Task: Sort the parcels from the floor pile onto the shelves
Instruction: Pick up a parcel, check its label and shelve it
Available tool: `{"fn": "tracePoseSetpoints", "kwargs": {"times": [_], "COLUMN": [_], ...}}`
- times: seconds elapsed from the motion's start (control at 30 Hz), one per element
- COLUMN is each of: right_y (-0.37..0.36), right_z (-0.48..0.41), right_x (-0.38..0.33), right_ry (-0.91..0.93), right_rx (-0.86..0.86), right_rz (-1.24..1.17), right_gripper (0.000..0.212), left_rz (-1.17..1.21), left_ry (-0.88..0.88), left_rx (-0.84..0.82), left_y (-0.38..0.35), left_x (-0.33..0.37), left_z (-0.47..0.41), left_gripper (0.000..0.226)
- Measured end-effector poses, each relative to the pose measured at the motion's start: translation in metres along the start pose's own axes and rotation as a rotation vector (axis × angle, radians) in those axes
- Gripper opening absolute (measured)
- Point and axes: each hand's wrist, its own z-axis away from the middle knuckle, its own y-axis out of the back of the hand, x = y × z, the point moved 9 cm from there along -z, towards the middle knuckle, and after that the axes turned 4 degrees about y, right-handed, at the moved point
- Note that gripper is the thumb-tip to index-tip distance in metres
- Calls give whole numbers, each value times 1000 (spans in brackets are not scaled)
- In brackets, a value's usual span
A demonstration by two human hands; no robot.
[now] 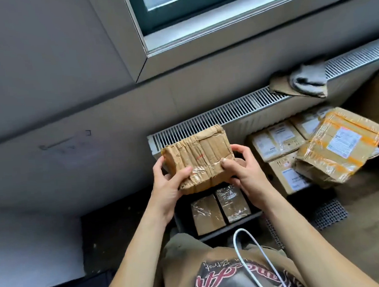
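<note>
Both hands [167, 185] [245, 175] grip crumpled parcel [197, 158] edges

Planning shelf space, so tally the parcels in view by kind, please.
Crumpled brown parcel, gripped by left hand and right hand: 1
Clear-taped parcels in the dark tray: 2
Yellow-taped parcel: 1
White-labelled cartons stacked beside it: at least 4, some hidden
Total: at least 8

The parcel [198, 158] I hold is creased brown with a red mark. A box [339, 146] to my right wears orange tape stripes. My shirt [185, 255] is tan, lettered red.
</note>
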Motion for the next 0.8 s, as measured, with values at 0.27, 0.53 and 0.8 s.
{"fn": "tracePoseSetpoints", "kwargs": {"times": [0.27,0.53,0.8], "right_y": [15,14,4], "right_z": [0,6,24], "right_x": [-12,-22,-18], "right_ry": [18,138,153], "right_rx": [-47,-230,-352], "right_rz": [-74,-18,94], "right_gripper": [73,80,91], "left_rz": [68,135,168], "left_ry": [-63,78,196], "left_rx": [-63,-238,-65], "left_y": [-5,-22,-12], "left_x": [2,3,-14], "left_z": [3,11,11], "left_gripper": [85,61,45]}}
